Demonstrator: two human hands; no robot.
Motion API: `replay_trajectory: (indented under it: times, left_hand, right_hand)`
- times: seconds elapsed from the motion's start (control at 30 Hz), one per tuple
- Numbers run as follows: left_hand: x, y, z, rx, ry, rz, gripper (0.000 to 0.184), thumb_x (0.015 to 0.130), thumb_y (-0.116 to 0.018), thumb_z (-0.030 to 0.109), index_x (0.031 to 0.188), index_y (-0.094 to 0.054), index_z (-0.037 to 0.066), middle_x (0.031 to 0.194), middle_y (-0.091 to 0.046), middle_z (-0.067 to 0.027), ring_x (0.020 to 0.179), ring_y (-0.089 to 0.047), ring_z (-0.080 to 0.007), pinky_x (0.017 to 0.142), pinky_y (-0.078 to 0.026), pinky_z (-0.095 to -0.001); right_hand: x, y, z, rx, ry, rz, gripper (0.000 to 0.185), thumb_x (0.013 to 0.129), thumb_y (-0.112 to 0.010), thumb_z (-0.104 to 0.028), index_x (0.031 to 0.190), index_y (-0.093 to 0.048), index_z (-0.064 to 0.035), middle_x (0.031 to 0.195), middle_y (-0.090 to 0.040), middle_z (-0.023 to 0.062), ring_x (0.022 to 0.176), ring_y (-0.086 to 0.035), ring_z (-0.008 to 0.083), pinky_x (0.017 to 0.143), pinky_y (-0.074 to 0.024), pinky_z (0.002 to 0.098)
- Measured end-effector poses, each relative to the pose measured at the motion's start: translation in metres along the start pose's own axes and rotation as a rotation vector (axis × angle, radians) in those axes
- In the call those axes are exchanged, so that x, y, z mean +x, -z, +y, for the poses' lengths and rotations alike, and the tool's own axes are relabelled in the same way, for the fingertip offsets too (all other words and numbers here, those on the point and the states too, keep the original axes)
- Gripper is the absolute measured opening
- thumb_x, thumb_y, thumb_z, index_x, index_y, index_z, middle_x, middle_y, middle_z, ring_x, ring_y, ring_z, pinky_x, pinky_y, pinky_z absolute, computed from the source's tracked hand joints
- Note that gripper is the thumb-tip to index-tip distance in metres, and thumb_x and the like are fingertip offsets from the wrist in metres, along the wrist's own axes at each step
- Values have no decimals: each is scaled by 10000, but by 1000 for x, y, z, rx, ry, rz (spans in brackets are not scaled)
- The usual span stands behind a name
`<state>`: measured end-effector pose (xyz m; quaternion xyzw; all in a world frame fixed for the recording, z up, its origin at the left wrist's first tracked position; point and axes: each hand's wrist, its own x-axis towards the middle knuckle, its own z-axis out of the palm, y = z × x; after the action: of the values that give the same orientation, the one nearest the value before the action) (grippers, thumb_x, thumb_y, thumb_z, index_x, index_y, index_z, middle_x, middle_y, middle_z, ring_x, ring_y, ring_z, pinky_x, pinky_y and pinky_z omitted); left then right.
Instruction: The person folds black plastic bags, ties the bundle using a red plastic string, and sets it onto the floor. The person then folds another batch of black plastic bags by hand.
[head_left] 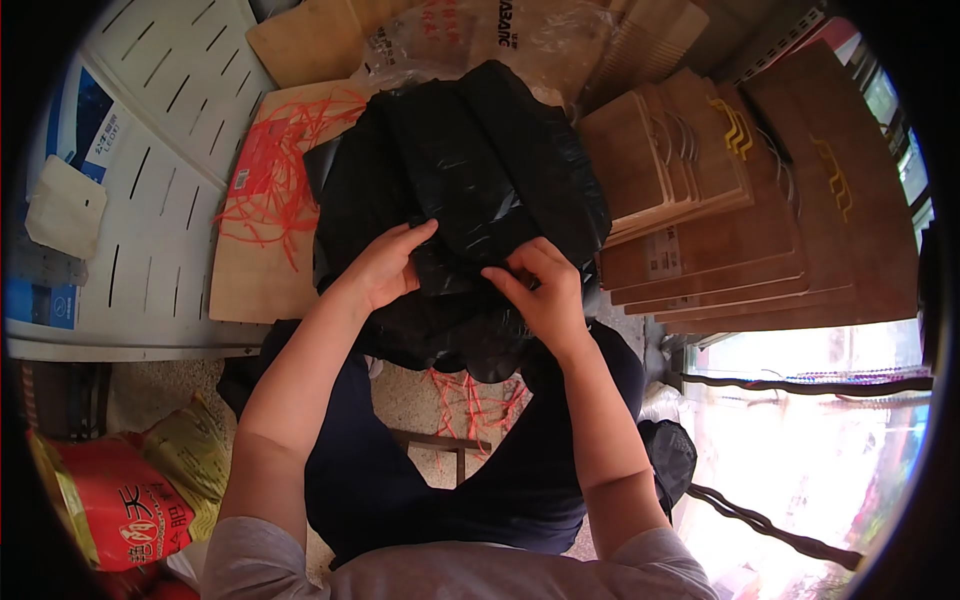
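Observation:
A large heap of black plastic bags (450,150), creased and layered, rests in front of me over my knees. At its near left part is my left hand (388,268), thumb stretched over the plastic and fingers curled at a fold, gripping it. My right hand (545,295) is bent at the near right part, thumb and forefinger closed around the plastic near a fold. Some fingertips of both hands are hidden by the hands themselves or the dark film.
Red plastic strings (275,150) lie on a board at the left, beside a slotted white metal panel (165,130). Wooden boards with handles (700,190) lean at the right. A red and yellow sack (130,500) stands lower left. More red strings (475,405) lie on the floor.

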<state>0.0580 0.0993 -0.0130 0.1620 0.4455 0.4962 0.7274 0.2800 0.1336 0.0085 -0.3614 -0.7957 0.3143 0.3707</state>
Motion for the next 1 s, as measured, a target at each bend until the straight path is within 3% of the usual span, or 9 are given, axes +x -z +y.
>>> replay_trajectory:
  times: [0.17,0.3,0.4,0.43,0.5,0.57,0.63,0.9,1.0]
  left_hand:
    - [4,4,-1,-12,16,3,355,986,-558,283,1227,-552,21,1177,-633,-102,1064,-647,-220,913,-546,-388]
    - [4,5,-2,6,10,5,351,981,-569,299,1212,-575,34,1157,-648,-84,1041,-656,-198,896,-552,-378]
    - [3,3,-1,-5,12,11,339,982,-569,296,1203,-584,39,1154,-650,-81,1034,-658,-194,884,-556,-375]
    - [4,3,-1,-4,9,10,339,982,-569,296,1203,-584,39,1154,-650,-81,1034,-658,-194,884,-556,-375]
    - [5,5,-3,10,18,14,346,982,-565,309,1203,-587,44,1152,-652,-80,1034,-658,-191,881,-556,-372]
    - [5,7,-3,8,11,-9,355,982,-564,320,1204,-588,44,1152,-653,-80,1036,-658,-190,882,-555,-371]
    - [5,6,-3,5,0,-40,364,982,-562,330,1204,-590,43,1151,-655,-81,1038,-657,-188,883,-554,-369]
    - [4,6,0,-33,51,-13,367,989,-546,337,1215,-592,51,1155,-661,-65,1047,-653,-182,903,-543,-364]
    - [7,8,-3,-20,35,-9,377,987,-545,361,1211,-599,62,1157,-662,-59,1050,-652,-178,901,-542,-364]
  right_hand:
    - [4,9,14,456,-353,49,185,930,-667,-149,834,-617,1,670,-569,-17,611,-578,56,568,-463,209]
    - [18,36,37,830,-424,637,173,968,-609,-178,923,-618,-11,796,-583,-8,705,-585,57,617,-476,201]
    - [18,47,25,409,-252,844,157,917,-678,-165,971,-628,-27,918,-584,11,773,-577,69,643,-494,232]
    - [14,46,24,409,-249,844,157,917,-678,-165,971,-628,-27,918,-584,11,773,-577,69,643,-494,232]
    - [3,35,20,306,-179,159,256,821,-763,-144,1018,-646,-32,968,-585,51,829,-581,137,699,-505,289]
    - [5,17,1,-174,287,-80,354,726,-809,-115,1041,-665,-42,1000,-588,91,880,-576,220,747,-497,336]
    - [-3,1,3,-186,259,-170,309,724,-786,-91,1012,-685,-38,1004,-592,104,941,-559,282,779,-489,360]
    - [1,-1,6,-27,110,5,114,801,-716,-15,900,-661,-3,814,-590,100,660,-590,259,593,-490,314]
    - [1,0,21,190,-183,129,82,885,-681,-67,885,-629,-4,771,-599,41,639,-575,112,571,-454,242]
